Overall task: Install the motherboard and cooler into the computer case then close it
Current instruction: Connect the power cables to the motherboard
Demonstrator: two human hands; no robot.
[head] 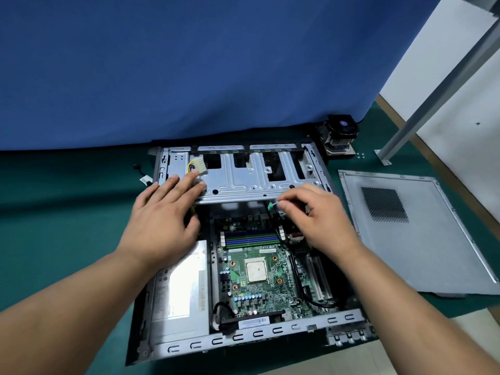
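Open case point(338, 319) sits mid-frame w/ motherboard point(259, 277) inside, cooler point(341, 136) upper right on tabletop point(67, 226), left hand point(162, 215) flat on drive cage point(243, 180), fingers straight, right hand point(322, 215) fingers pinching green connector point(272, 205).

A blue cloth backdrop point(189, 63) hangs across the rear, its lower edge meeting the desk point(54, 212), which is covered in a dark green mat. At right stands a white wall point(446, 77) with a grey metal post point(433, 93) leaning across it, its foot bracket point(382, 157) resting on the mat. Pale floor point(351, 358) shows at lower right. Lighting is even.
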